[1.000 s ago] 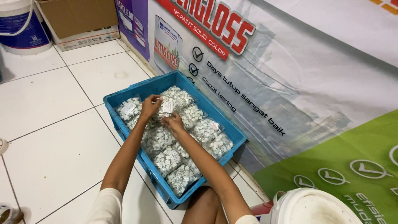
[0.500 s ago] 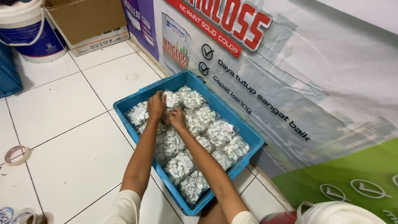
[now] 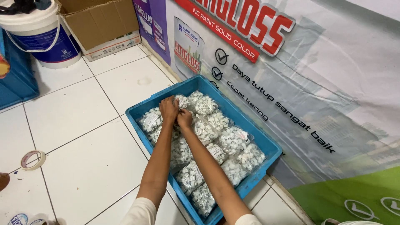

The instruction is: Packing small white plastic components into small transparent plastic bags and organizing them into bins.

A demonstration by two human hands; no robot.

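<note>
A blue plastic crate [image 3: 166,93] sits on the white tiled floor against a printed banner. It is filled with several clear bags of small white plastic parts [image 3: 233,139], some with white labels. My left hand [image 3: 168,109] and my right hand [image 3: 184,118] are side by side at the crate's far left end. Both press down on one clear bag [image 3: 181,101] among the others there; my fingers are curled over it. Both forearms stretch out over the crate.
A white and blue bucket [image 3: 41,35] and an open cardboard box [image 3: 100,23] stand at the far left. A blue bin [image 3: 14,79] is at the left edge. A tape roll [image 3: 33,159] lies on the tiles. The banner [image 3: 291,75] covers the wall to the right.
My hands have carried the labelled bag from above the crate's middle down to its far left end. The camera view has shifted, so the crate sits further right in the frame.
</note>
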